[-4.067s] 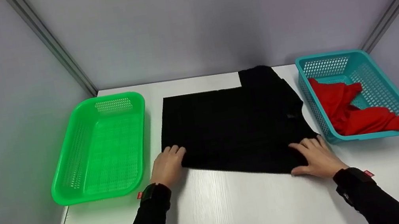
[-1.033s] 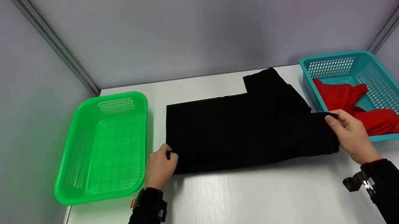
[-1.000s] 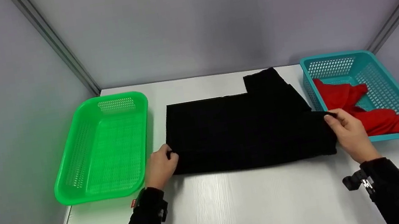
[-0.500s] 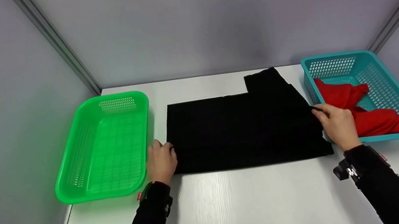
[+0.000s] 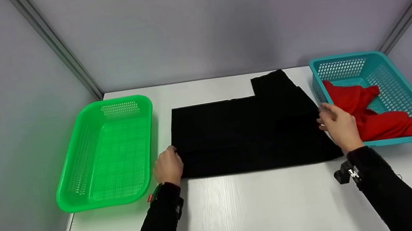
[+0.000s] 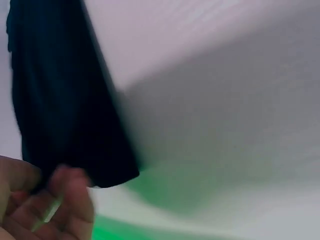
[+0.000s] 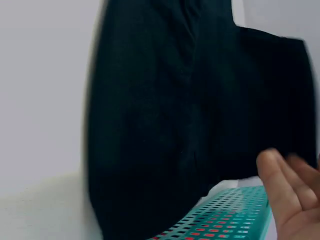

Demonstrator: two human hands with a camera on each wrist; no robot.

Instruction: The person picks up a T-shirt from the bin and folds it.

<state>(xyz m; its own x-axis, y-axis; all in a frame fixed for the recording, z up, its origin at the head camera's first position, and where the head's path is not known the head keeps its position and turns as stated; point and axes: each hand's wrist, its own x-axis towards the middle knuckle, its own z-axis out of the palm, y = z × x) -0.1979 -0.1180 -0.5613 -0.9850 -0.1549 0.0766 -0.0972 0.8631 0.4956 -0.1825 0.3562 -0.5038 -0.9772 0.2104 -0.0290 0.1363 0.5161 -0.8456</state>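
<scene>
A black T-shirt [image 5: 242, 134] lies spread on the white table, its near side folded over and a sleeve [image 5: 273, 82] sticking out at the far right. At the left edge of the cloth, my left hand [image 5: 168, 167] pinches the shirt's hem between thumb and fingers; the left wrist view shows the fingertips [image 6: 72, 195] blurred at the hem. My right hand [image 5: 340, 125] is beside the neck end, fingers fairly straight. In the right wrist view its fingers [image 7: 280, 185] overlap the edge of the black fabric without gripping it.
A green basket [image 5: 148, 141] stands left of the shirt. On the right, close to my right hand, a teal basket [image 5: 409, 95] holds red clothing [image 5: 393, 125]. Grey panels [image 5: 192, 26] enclose the table [image 5: 246, 212] at the back and sides.
The near side of the shirt was folded in at the neck end. My right hand then let go of the cloth and shifted left; my left hand stays at the hem.
</scene>
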